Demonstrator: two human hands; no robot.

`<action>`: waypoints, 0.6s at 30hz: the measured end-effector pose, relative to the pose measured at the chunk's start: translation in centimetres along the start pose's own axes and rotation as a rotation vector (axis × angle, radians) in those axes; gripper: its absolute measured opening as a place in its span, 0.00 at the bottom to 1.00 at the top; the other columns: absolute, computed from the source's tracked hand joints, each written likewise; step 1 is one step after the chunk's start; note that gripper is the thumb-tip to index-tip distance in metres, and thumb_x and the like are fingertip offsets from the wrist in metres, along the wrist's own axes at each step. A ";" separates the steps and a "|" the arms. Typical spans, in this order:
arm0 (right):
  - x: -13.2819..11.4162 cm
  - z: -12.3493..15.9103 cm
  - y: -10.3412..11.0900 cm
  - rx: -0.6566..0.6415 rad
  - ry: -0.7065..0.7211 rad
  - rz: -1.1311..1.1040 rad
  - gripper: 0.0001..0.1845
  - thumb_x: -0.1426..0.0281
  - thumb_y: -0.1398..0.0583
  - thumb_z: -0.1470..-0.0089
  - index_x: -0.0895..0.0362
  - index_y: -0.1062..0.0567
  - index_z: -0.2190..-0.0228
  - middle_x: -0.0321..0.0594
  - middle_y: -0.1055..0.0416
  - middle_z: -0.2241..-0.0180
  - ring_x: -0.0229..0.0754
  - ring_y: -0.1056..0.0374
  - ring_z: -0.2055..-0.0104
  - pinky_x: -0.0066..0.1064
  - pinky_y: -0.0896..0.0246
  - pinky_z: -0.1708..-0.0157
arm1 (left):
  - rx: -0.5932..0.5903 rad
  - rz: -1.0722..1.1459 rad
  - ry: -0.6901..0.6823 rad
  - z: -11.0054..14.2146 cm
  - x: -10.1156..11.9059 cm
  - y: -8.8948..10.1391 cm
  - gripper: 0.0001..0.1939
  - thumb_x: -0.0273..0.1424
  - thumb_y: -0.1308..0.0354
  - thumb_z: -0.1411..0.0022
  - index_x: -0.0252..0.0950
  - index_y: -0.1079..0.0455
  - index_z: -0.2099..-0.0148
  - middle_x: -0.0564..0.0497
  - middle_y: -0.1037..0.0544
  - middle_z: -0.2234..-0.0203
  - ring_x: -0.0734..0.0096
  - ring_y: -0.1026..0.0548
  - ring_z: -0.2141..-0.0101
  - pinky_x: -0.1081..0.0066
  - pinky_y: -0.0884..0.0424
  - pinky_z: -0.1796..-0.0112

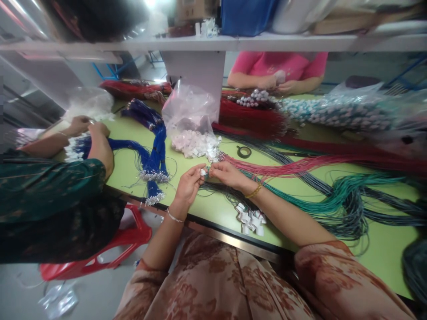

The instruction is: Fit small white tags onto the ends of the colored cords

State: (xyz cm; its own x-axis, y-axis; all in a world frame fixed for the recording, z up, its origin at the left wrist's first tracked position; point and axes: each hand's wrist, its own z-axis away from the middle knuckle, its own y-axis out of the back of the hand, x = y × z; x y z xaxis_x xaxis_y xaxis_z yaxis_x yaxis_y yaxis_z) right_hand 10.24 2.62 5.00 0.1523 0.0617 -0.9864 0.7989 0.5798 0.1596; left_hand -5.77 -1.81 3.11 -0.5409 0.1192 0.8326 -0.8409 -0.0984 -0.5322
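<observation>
The left hand's (188, 183) fingers pinch a white connector (203, 172) just over the surface (130, 171); the right hand's (228, 174) pinch what looks like a wire end (208, 168). A connector bunch (248, 220) appears finished; a loose heap (191, 143) awaits wires.

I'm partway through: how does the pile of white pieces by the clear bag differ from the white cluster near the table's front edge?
The pile is larger; the cluster has far fewer pieces. The pile lies farther from the person, at the foot of the clear bag; the cluster lies close to the front edge of the table. Both consist of small white pieces.
</observation>
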 end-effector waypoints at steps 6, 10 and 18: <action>0.5 0.0 0.2 0.012 0.026 0.048 0.13 0.63 0.45 0.52 0.59 0.35 0.80 0.29 0.46 0.82 0.30 0.53 0.78 0.24 0.57 0.78 | 0.014 0.025 0.047 -0.2 -0.2 -0.3 0.16 0.30 0.32 0.52 0.31 0.24 0.60 0.50 0.25 0.73 0.83 0.33 0.76 0.79 0.36 0.73; 0.5 0.1 0.1 0.047 0.049 0.177 0.16 0.59 0.46 0.49 0.58 0.38 0.80 0.30 0.46 0.81 0.30 0.52 0.78 0.25 0.58 0.77 | 0.046 -0.064 -0.002 -0.1 -0.8 -1.0 0.16 0.32 0.32 0.53 0.31 0.23 0.60 0.51 0.25 0.75 0.83 0.34 0.77 0.78 0.38 0.74; -0.4 1.4 -0.3 0.125 0.215 0.543 0.12 0.67 0.47 0.45 0.58 0.35 0.78 0.33 0.38 0.80 0.32 0.47 0.78 0.26 0.56 0.75 | 0.165 -0.129 -0.097 -0.3 -2.2 -1.6 0.16 0.35 0.32 0.53 0.32 0.24 0.62 0.53 0.27 0.77 0.82 0.36 0.78 0.77 0.41 0.76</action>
State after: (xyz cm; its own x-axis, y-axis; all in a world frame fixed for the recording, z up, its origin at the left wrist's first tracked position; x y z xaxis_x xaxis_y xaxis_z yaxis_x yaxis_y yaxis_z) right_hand 10.77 1.29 5.36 0.4472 0.4934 -0.7460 0.7044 0.3197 0.6337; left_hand -3.23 -1.62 2.15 -0.4181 0.0467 0.9072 -0.8842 -0.2500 -0.3946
